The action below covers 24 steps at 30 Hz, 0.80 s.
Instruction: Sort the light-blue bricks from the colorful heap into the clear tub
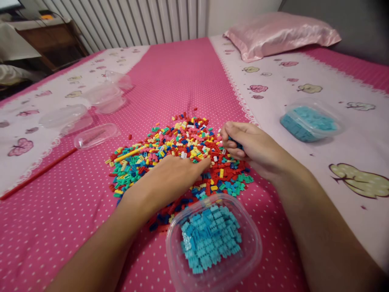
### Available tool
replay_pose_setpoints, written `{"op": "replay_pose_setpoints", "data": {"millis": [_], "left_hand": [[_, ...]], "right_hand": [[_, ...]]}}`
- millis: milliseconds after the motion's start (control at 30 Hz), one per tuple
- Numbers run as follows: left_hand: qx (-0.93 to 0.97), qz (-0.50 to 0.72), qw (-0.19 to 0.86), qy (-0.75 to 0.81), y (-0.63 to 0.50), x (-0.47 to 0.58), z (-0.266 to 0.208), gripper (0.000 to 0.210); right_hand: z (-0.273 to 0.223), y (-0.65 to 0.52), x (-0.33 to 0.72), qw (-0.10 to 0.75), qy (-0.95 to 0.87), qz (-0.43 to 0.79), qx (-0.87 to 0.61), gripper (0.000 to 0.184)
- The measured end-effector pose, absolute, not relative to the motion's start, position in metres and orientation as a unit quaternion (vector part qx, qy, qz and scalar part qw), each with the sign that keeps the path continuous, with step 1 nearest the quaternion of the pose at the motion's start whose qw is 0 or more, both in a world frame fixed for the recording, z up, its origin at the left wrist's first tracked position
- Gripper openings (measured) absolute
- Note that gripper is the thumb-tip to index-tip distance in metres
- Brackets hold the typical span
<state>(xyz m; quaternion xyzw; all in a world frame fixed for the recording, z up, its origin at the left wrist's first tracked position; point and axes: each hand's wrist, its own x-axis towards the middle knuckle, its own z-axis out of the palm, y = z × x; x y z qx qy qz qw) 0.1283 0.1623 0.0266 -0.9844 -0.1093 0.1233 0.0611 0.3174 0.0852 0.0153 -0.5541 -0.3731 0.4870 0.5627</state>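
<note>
A loose pile of small plastic building bricks (182,142) in many colours lies on the bed. My left hand (170,174) reaches palm down over its middle, touching the bricks; most of its fingers are hidden beneath the hand. At the pile's right edge my right hand (246,146) is closed, with dark blue building bricks (235,142) showing between its curled fingers. In front of both hands stands a clear plastic tub (253,247), where light blue bricks (212,235) sit joined in rows.
A second tub (313,121) of light blue bricks stands at the right. Several clear containers (103,95) and a lid (97,136) lie at the left, near a red stick (39,172). A yellow stick (129,154) rests on the pile. A pink pillow (279,34) is at the back.
</note>
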Motion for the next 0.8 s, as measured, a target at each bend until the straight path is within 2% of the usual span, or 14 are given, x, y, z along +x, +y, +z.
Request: {"op": "replay_pose_setpoints", "data": {"millis": [100,267,400,533,700,800], "left_hand": [[-0.978,0.155,0.06,-0.124,0.157,0.131,0.031,0.039],[-0.972,0.182,0.066,-0.129,0.154,0.134,0.034,0.046],[-0.978,0.149,0.033,-0.141,0.165,0.128,0.035,0.031],[-0.975,0.128,-0.029,-0.181,0.181,0.12,0.043,0.018],[-0.969,0.097,-0.098,-0.208,0.195,0.112,0.048,0.018],[-0.965,0.074,-0.147,-0.204,0.198,0.111,0.047,0.019]], "right_hand": [[0.015,0.084,0.32,0.51,-0.437,0.465,-0.577,0.035],[0.02,0.075,0.318,0.296,-0.642,0.369,-0.603,0.031],[0.021,0.069,0.309,0.177,-0.681,0.263,-0.661,0.024],[0.02,0.069,0.302,0.121,-0.698,0.258,-0.657,0.02],[0.024,0.069,0.292,0.07,-0.702,0.267,-0.657,0.015],[0.024,0.067,0.285,0.07,-0.699,0.25,-0.666,0.014]]}}
